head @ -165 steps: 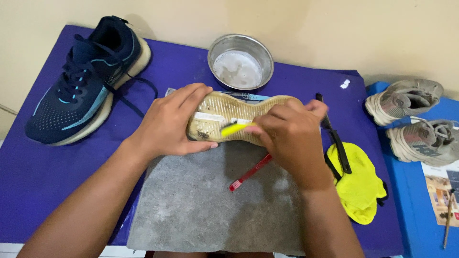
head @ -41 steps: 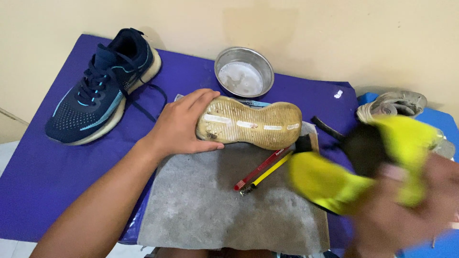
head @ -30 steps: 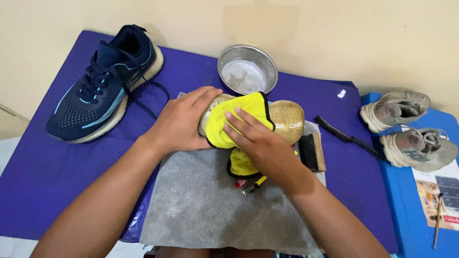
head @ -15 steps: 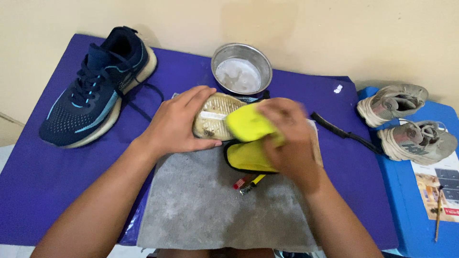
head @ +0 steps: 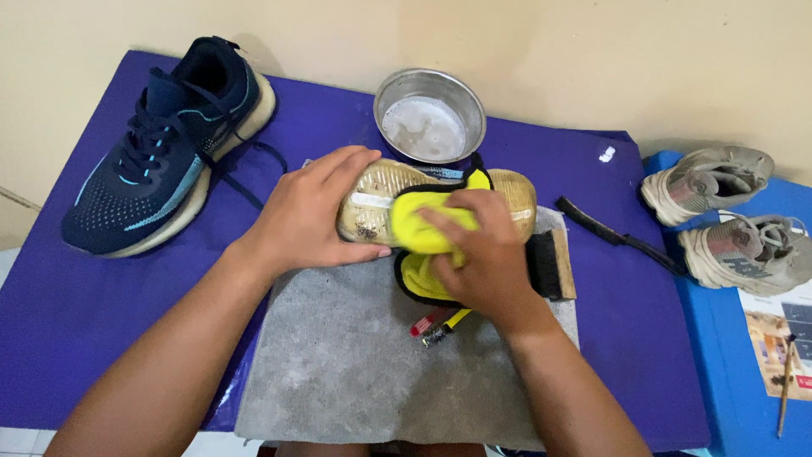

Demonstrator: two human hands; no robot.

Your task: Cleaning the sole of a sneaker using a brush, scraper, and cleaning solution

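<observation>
A metal bowl (head: 430, 114) of cloudy water stands at the far edge of a purple mat (head: 76, 313), with a navy running shoe (head: 161, 148) upright at the far left. On the right, a long black brush (head: 622, 235) lies on the mat, and two worn grey shoes (head: 727, 216) sit on a blue surface (head: 744, 415) beyond it. A wood-backed brush (head: 551, 264) rests just right of the working hand; two toothbrushes, red and yellow (head: 440, 322), poke out beneath it on a grey towel (head: 364, 372).

At centre, an upturned shoe (head: 381, 190) lies sole-up at the towel's far edge, its pale ridged sole soiled with dark specks near the heel. The left hand (head: 313, 211) clasps its left end, fingers curled over the sole. The right hand (head: 474, 254) presses a bunched yellow cloth (head: 414, 233) against the sole's middle, fingers closed on the fabric.
</observation>
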